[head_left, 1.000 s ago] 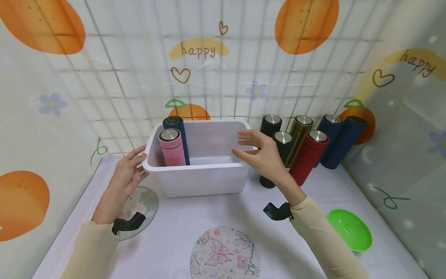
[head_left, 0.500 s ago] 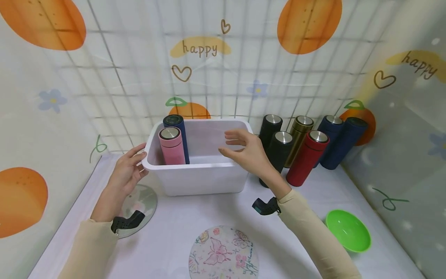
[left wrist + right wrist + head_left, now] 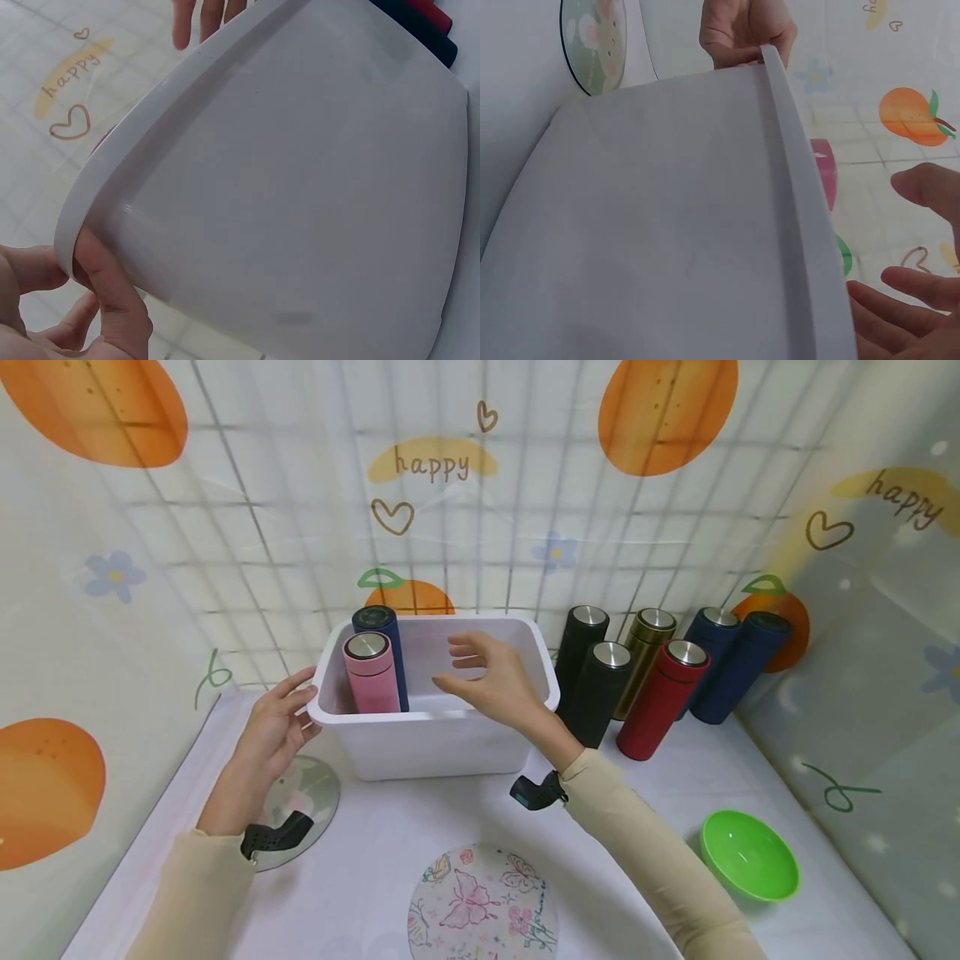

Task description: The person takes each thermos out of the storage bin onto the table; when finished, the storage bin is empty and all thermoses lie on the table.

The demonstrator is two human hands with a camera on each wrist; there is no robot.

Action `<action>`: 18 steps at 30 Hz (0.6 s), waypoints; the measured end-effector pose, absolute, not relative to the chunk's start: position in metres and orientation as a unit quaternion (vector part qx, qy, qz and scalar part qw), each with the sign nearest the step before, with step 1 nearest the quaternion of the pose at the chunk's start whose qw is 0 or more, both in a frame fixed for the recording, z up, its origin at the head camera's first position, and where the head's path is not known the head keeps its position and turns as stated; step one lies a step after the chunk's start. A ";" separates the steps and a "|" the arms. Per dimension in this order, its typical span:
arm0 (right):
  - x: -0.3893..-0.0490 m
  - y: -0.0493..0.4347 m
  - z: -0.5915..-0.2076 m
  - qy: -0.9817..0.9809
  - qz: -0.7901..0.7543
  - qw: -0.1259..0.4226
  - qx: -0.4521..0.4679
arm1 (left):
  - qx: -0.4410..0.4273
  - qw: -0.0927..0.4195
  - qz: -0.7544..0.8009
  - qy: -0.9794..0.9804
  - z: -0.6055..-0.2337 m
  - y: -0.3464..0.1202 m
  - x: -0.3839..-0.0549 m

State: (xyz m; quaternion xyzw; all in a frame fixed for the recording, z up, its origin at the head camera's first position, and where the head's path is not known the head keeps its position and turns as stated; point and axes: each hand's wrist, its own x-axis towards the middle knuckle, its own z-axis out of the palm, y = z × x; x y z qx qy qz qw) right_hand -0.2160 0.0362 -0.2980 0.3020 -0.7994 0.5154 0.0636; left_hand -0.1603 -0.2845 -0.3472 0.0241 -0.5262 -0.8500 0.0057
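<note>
A white plastic bin (image 3: 435, 747) stands on the table near the back. My left hand (image 3: 273, 731) holds its left end; in the left wrist view thumb and finger pinch the rim (image 3: 124, 139). Inside, at the left, a pink thermos bottle (image 3: 372, 685) stands upright before a dark blue thermos bottle (image 3: 396, 652), which it partly hides. My right hand (image 3: 491, 681) hovers over the bin's right half, fingers spread apart from the thumb with nothing between them. The right wrist view shows those fingers (image 3: 900, 322) beside the rim, and a bit of the pink bottle.
Right of the bin stand several thermos bottles: black (image 3: 600, 693), gold (image 3: 645, 647), red (image 3: 663, 702) and blue (image 3: 738, 668). A green bowl (image 3: 750, 856) sits at the right. One round patterned mat (image 3: 483, 906) lies in front, another (image 3: 315, 797) under the left forearm.
My right hand has moved left, from the bin's right rim to over its inside, fingers spread throughout. The left hand has stayed on the rim, and the bottles have not moved.
</note>
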 end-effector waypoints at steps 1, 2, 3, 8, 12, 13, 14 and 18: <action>-0.216 0.034 -0.299 -0.803 0.511 0.063 0.300 | 0.024 0.005 -0.849 -0.528 -0.347 -0.284 -0.161; -0.217 0.031 -0.299 -0.805 0.509 0.061 0.298 | 0.024 0.006 -0.848 -0.529 -0.347 -0.284 -0.161; -0.217 0.028 -0.299 -0.808 0.505 0.059 0.297 | 0.025 0.007 -0.848 -0.530 -0.348 -0.283 -0.162; -0.220 0.012 -0.301 -0.811 0.502 0.041 0.297 | 0.027 0.005 -0.851 -0.525 -0.350 -0.283 -0.162; -0.223 0.001 -0.303 -0.813 0.501 0.029 0.295 | 0.026 0.001 -0.853 -0.522 -0.350 -0.282 -0.162; -0.224 -0.002 -0.303 -0.814 0.500 0.028 0.294 | 0.025 0.002 -0.853 -0.522 -0.350 -0.282 -0.162; -0.225 -0.004 -0.303 -0.814 0.500 0.026 0.294 | 0.025 0.004 -0.852 -0.523 -0.350 -0.282 -0.162; -0.226 -0.016 -0.301 -0.818 0.493 0.027 0.293 | 0.027 0.008 -0.849 -0.527 -0.348 -0.282 -0.162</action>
